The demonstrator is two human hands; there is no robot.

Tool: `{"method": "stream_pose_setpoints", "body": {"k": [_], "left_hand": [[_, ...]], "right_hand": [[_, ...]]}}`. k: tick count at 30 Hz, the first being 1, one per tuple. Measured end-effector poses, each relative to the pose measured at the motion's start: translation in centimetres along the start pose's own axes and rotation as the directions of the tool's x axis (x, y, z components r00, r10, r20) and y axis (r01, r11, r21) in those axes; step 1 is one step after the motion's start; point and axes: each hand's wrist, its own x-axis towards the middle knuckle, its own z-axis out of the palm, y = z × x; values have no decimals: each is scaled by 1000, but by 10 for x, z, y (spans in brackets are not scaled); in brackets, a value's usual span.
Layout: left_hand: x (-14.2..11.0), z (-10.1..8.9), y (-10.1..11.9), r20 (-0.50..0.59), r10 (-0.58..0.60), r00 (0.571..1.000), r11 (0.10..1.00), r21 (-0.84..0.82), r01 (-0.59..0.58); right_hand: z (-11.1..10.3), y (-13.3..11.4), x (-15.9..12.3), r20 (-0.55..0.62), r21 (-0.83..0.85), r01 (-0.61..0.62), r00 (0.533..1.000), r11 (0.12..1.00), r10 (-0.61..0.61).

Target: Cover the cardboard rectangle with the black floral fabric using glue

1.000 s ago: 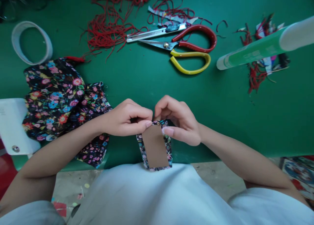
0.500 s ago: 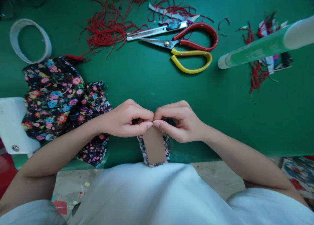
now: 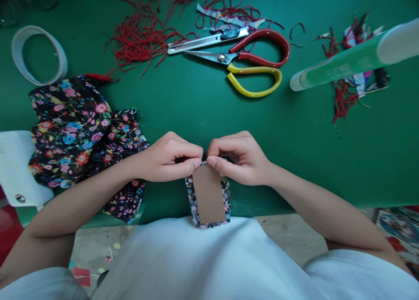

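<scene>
A small brown card point(image 3: 208, 196) edged with black floral fabric hangs over the near edge of the green table point(image 3: 183, 112). My left hand point(image 3: 170, 157) pinches its top left corner with thumb and fingers closed. My right hand point(image 3: 241, 157) pinches the top right corner the same way, and the two thumbs nearly touch. The card's upper edge is hidden under my fingers.
Crumpled floral fabric point(image 3: 78, 130) lies at the left, beside a white object point(image 3: 16, 169) and a tape ring point(image 3: 37, 56). Red and yellow scissors point(image 3: 242, 60), a utility knife point(image 3: 206, 40), red cord point(image 3: 147, 29), a green glue tube point(image 3: 353, 60) and scraps point(image 3: 350, 95) lie farther back.
My right hand's fingers closed from beside the card onto its top edge, meeting my left thumb. The card shifted slightly; both hands keep pinching its top.
</scene>
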Motion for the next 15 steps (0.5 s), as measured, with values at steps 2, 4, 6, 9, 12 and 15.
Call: {"method": "stream_pose_setpoints", "body": {"k": [2,4,6,9,12,15], "left_hand": [[0,0,0,24,7,1000,1000,3,-7],[0,0,0,47,14,999,1000,1,-14],[1,0,0,57,16,998,1000,4,-16],[1,1,0,36,16,999,1000,15,-16],[2,2,1,-7,13,1000,1000,9,-13],[1,2,0,-9,-12,1000,999,-38,12]], "right_hand": [[0,-1,0,24,25,-9,1000,1000,9],[0,-1,0,39,13,2,999,1000,-3],[1,-1,0,45,-31,37,998,999,-36],[0,0,1,40,-89,72,997,993,-69],[0,1,1,20,-111,65,998,992,-63],[-1,2,0,20,-107,59,998,993,-57]]}}
